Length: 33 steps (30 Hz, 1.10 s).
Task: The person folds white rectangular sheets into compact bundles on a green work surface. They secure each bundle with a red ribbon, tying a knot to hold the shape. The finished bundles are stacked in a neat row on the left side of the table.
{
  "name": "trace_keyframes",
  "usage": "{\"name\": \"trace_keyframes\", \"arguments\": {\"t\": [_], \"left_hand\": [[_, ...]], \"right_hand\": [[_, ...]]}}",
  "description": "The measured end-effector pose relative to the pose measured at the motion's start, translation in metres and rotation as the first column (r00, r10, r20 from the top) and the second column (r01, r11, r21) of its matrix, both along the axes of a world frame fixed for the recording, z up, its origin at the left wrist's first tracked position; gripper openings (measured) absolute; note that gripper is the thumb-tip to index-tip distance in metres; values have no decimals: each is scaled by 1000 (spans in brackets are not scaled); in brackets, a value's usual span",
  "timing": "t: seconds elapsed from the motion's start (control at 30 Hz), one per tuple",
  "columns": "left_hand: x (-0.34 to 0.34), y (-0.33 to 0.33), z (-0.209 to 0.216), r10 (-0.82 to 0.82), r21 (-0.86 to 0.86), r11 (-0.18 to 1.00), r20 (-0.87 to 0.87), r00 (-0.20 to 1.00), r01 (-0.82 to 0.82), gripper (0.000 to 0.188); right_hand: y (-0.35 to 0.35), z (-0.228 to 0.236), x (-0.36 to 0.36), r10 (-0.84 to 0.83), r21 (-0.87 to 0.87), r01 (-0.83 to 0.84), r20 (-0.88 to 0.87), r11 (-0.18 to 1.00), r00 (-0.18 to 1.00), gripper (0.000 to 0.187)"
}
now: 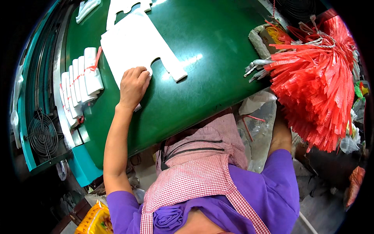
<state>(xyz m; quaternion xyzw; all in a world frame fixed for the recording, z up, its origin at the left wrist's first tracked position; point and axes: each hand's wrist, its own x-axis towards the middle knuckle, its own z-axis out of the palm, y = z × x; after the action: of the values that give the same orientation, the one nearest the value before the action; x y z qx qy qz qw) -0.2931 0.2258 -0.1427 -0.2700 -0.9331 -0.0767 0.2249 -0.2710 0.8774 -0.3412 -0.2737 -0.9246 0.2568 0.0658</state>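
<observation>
My left hand (134,86) rests at the near edge of a flat stack of white plastic vest bags (132,43). Its fingers are curled closed on the stack beside the rounded cut-out between the two handles. The bags lie flat on a green belt-like table top (210,43). My right forearm (281,130) reaches up behind a thick hanging bunch of red plastic strips (311,89). That bunch hides my right hand, so I cannot see its fingers or what they touch.
Folded white bag bundles (82,80) tied with red strips lie in a row at the left. More white bags (124,7) lie at the far edge. A round wire fan guard (43,134) stands beyond the left rail. A yellow package (95,220) is at lower left.
</observation>
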Motion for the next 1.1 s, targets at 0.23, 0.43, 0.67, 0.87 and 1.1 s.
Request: {"name": "trace_keyframes", "arguments": {"t": [0.23,0.43,0.67,0.87,1.1], "left_hand": [[45,1,-1,31,91,995,157,987,-46,13],[154,4,25,-130,127,989,493,860,77,59],[194,-47,6,15,99,993,393,919,-59,53],[134,-16,17,-106,479,867,453,885,-141,17],[128,21,14,197,107,959,416,888,-263,36]], "right_hand": [[-132,41,51,316,-292,-347,-148,891,937,19],[-296,212,73,939,123,-967,-293,225,182,69],[-353,202,29,984,217,-974,-152,-63,-97,51],[-362,217,15,914,39,-983,-364,-177,-179,37],[-427,226,22,996,-175,-983,-57,56,67,28]]}}
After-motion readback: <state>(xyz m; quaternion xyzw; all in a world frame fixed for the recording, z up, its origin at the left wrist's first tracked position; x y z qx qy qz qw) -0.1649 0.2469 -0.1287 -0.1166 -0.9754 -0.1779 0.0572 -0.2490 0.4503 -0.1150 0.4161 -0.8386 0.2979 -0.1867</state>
